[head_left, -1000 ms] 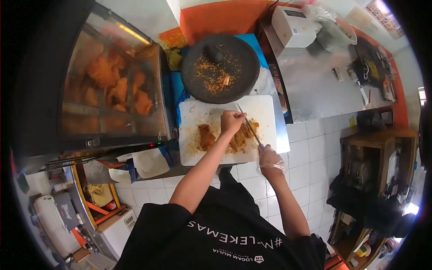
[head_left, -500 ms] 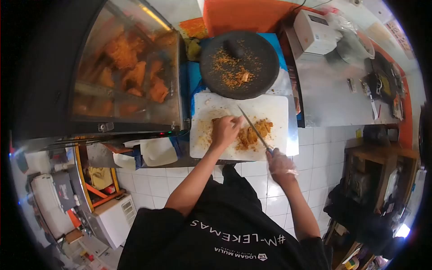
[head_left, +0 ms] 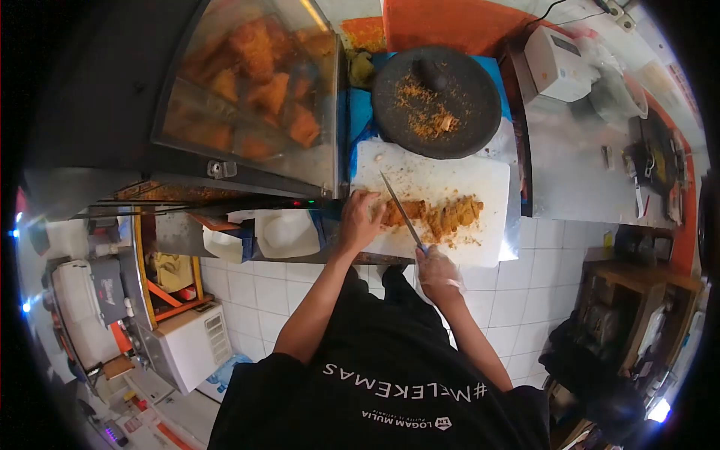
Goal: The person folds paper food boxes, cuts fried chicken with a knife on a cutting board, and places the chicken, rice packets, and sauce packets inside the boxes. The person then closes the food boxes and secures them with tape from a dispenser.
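A white cutting board [head_left: 480,247] carries a row of browned, fried chicken pieces [head_left: 456,216] with crumbs scattered around them. At the row's left end, my bare left hand [head_left: 361,220] has its fingers curled against the chicken, near the board's left edge. My right hand [head_left: 440,276], in a clear plastic glove, is wrapped around the handle of a knife [head_left: 406,215]. The blade slants up and left across the chicken, close to my left fingers, its tip past the far side of the row. Whether the edge is in the meat I cannot tell.
Behind the board stands a dark stone mortar [head_left: 480,127] with crumbs and a pestle [head_left: 430,73]. A glass display case [head_left: 176,124] with fried pieces is close on the left. White trays [head_left: 286,232] sit below it. A metal counter [head_left: 559,150] stretches along the right.
My left hand has slid left along the board, uncovering more chicken. My right hand and the knife have followed leftward. The whole view has shifted, with the board now further right.
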### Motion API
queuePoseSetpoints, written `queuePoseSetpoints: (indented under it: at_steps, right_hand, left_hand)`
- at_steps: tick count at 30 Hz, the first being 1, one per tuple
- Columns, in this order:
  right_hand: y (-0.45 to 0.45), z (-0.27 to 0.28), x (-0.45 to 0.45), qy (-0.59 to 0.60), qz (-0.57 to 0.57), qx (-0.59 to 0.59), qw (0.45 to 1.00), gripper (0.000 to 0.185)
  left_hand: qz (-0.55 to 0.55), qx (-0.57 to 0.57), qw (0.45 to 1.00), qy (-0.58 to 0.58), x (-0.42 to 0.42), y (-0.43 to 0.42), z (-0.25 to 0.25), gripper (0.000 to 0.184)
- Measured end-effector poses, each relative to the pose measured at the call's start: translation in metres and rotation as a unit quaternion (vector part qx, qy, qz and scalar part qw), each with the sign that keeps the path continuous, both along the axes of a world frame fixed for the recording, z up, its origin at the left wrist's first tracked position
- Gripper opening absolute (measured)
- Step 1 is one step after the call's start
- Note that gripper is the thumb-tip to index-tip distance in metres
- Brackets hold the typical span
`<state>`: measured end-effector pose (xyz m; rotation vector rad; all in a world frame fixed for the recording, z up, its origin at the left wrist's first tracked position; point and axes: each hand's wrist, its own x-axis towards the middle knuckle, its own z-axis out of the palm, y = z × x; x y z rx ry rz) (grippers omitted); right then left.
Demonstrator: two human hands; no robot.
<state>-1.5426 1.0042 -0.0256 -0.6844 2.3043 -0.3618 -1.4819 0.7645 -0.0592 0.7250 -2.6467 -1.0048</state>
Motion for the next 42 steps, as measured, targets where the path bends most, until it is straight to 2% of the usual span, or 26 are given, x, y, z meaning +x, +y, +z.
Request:
queuePoseSetpoints:
  at_steps: [2,3,6,7,9,12,13,15,17,20,21,24,25,28,31,32,34,37,40,42]
  right_hand:
    - [-0.021,-0.004,0.004,-0.018,-0.022,0.012,1.000,0.047]
    - [-0.023,-0.019,0.008,0.006,-0.002,0.003,1.000,0.047]
    - [-0.037,0.020,0.005,-0.013,-0.021,0.022,0.999,0.042]
    - [-0.039,0.013,0.003,-0.008,-0.005,0.024,1.000,0.041]
    - [-0.038,-0.012,0.012,-0.006,0.022,0.030,0.999,0.038]
    - [-0.031,-0.033,0.012,0.060,0.075,-0.018,0.995,0.039]
    - [-0.035,-0.026,0.008,0.133,0.113,-0.066,0.982,0.039]
    - [-0.032,-0.006,-0.001,0.046,0.014,-0.023,0.999,0.038]
    - [-0.045,0.046,-0.003,-0.011,-0.048,0.011,0.999,0.038]
    - [-0.020,-0.081,0.040,0.049,0.008,-0.042,0.998,0.035]
    - [-0.032,-0.048,0.040,0.029,-0.056,-0.011,0.998,0.033]
    - [-0.024,-0.068,0.030,0.090,0.018,-0.060,0.994,0.035]
    - [-0.023,-0.046,0.022,0.097,0.037,-0.081,0.991,0.038]
    - [-0.033,0.023,0.022,0.084,0.054,-0.049,0.994,0.036]
    - [-0.026,-0.029,0.058,0.014,-0.015,0.008,1.000,0.040]
    - [-0.027,-0.034,0.065,-0.014,-0.047,0.027,0.998,0.041]
    - [-0.029,-0.044,0.059,-0.018,-0.039,-0.003,0.999,0.044]
    - [-0.024,-0.032,0.049,-0.016,-0.027,-0.019,0.999,0.044]
    - [-0.030,0.035,0.019,-0.017,-0.064,-0.004,0.998,0.042]
    - [-0.025,0.053,0.008,-0.002,-0.086,-0.002,0.996,0.041]
  left_hand:
    - [0.030,0.065,0.997,0.007,-0.018,-0.009,-0.005,0.039]
    - [0.053,-0.003,0.998,0.034,-0.030,-0.006,-0.008,0.033]
    - [0.092,0.100,0.990,0.025,-0.049,-0.003,-0.007,0.027]
    - [0.098,0.095,0.990,0.025,-0.051,-0.004,-0.016,0.027]
    - [0.111,0.089,0.989,-0.044,-0.058,-0.003,-0.023,0.025]
    - [0.122,0.081,0.985,-0.086,-0.066,-0.006,-0.027,0.025]
    - [0.122,0.078,0.985,-0.098,-0.067,-0.008,-0.024,0.026]
    - [0.125,0.089,0.985,-0.078,-0.068,-0.014,-0.020,0.028]
    - [0.127,0.122,0.984,-0.026,-0.058,-0.011,-0.006,0.029]
    - [0.153,0.129,0.979,-0.050,-0.036,0.000,-0.035,0.025]
    - [0.161,0.125,0.979,-0.024,-0.034,0.001,-0.041,0.025]
    - [0.148,0.085,0.984,-0.059,-0.040,-0.004,-0.031,0.025]
    - [0.142,0.067,0.987,-0.037,-0.040,-0.005,-0.033,0.024]
    - [0.166,0.144,0.974,0.049,-0.031,-0.002,-0.007,0.023]
    - [0.162,0.126,0.979,-0.008,0.003,0.007,-0.017,0.022]
    - [0.176,0.105,0.979,-0.001,0.006,0.012,-0.022,0.022]
    - [0.200,0.062,0.978,0.013,0.007,0.022,-0.030,0.021]
    - [0.170,0.098,0.981,0.009,-0.001,0.007,-0.050,0.022]
    - [0.109,0.127,0.985,-0.040,-0.036,0.001,0.012,0.025]
    - [0.101,0.200,0.975,-0.012,-0.060,0.002,0.020,0.025]
